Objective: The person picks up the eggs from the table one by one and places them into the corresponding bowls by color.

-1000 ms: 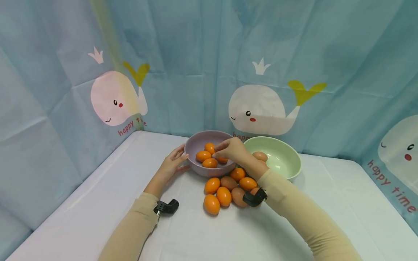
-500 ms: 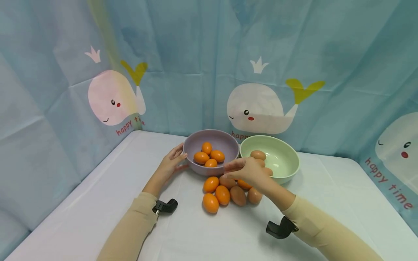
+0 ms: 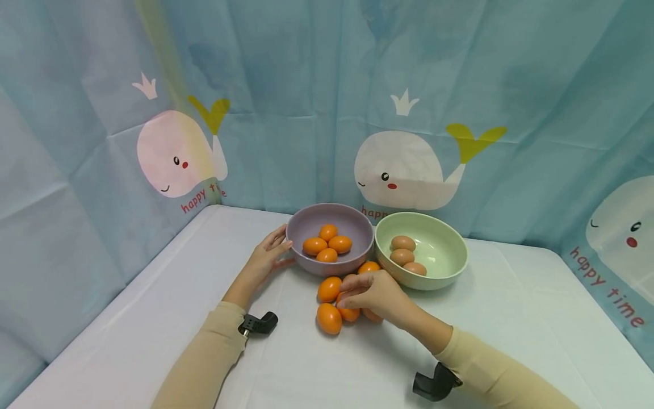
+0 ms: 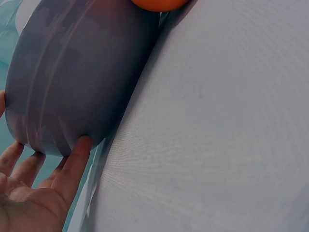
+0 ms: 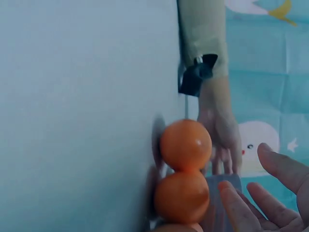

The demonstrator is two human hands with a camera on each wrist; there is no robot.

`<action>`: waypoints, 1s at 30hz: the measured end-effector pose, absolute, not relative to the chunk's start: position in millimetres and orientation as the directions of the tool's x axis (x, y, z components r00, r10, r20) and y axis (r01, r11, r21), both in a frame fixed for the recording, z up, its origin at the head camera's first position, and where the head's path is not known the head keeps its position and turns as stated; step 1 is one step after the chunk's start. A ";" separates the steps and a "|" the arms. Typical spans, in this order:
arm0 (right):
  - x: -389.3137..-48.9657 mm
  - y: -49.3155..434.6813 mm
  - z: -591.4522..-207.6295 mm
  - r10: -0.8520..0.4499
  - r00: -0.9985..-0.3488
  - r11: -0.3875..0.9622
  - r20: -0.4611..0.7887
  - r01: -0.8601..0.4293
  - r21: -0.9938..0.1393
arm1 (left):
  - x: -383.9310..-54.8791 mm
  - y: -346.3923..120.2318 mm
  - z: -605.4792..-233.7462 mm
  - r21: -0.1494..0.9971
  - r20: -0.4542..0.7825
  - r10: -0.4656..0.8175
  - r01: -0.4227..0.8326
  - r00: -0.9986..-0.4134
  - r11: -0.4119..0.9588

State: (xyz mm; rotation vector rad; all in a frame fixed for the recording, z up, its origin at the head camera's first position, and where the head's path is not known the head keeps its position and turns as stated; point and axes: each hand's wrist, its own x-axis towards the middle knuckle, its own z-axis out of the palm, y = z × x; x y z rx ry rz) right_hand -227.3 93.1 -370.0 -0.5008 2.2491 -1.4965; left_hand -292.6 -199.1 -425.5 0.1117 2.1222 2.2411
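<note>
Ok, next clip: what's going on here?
A person at a white table has the left hand against the side of a purple bowl, while the right hand, thumb and fingers apart, hovers over a loose mixed pile, gripping nothing that I can see. The purple bowl holds four orange egg-shaped pieces; the green bowl beside it holds three brown eggs. More of both kinds lie in the pile, partly hidden by the right hand.

Passage nearside of orange eggs (image 3: pixel 329 318); purple bowl (image 3: pixel 352 221) blocks behind.
</note>
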 end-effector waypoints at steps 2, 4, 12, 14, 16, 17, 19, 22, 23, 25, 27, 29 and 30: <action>-225.2 90.9 -371.8 -0.487 -0.862 0.388 -0.141 -0.069 -0.919 | -293.0 -199.1 -425.9 0.998 0.015 0.089 0.010 -0.996 -0.060; -223.5 88.3 -373.3 -0.484 -0.863 0.409 -0.144 -0.079 -0.909 | -293.2 -199.0 -426.4 0.998 0.011 0.090 0.005 -0.996 -0.065; -219.7 78.8 -375.6 -0.506 -0.854 0.415 -0.120 -0.119 -0.902 | -293.0 -199.7 -426.8 0.998 0.013 0.097 0.007 -0.995 -0.066; -219.2 76.8 -376.3 -0.522 -0.845 0.408 -0.115 -0.129 -0.904 | -293.0 -199.6 -426.8 0.998 0.011 0.094 0.005 -0.996 -0.066; -218.6 75.0 -377.1 -0.540 -0.834 0.414 -0.109 -0.150 -0.898 | -292.7 -199.5 -426.6 0.998 0.012 0.095 0.006 -0.995 -0.064; -218.5 74.1 -377.7 -0.546 -0.831 0.420 -0.105 -0.163 -0.893 | -292.7 -199.3 -426.4 0.998 0.011 0.094 0.005 -0.995 -0.064; -217.6 72.6 -379.1 -0.557 -0.825 0.433 -0.098 -0.188 -0.881 | -292.2 -198.9 -425.8 0.998 0.006 0.086 0.000 -0.996 -0.066; -216.4 69.4 -381.8 -0.568 -0.819 0.446 -0.080 -0.225 -0.866 | -292.0 -198.7 -425.3 0.998 0.005 0.082 -0.001 -0.997 -0.066; -215.6 68.3 -382.5 -0.572 -0.817 0.449 -0.074 -0.237 -0.862 | -292.1 -199.0 -425.3 0.998 0.008 0.083 0.002 -0.997 -0.064; -213.6 65.7 -383.9 -0.579 -0.813 0.475 -0.059 -0.277 -0.835 | -292.5 -199.1 -425.6 0.998 0.007 0.081 0.002 -0.997 -0.061; -211.0 63.2 -385.3 -0.581 -0.813 0.541 -0.051 -0.338 -0.770 | -293.0 -199.3 -426.0 0.998 0.006 0.081 0.001 -0.997 -0.057; -208.0 61.0 -386.5 -0.588 -0.807 0.594 -0.051 -0.388 -0.704 | -293.2 -199.1 -426.3 0.998 0.002 0.079 -0.003 -0.997 -0.060; -206.8 60.1 -387.4 -0.593 -0.804 0.614 -0.051 -0.410 -0.674 | -293.3 -198.9 -426.3 0.998 0.002 0.080 -0.003 -0.997 -0.060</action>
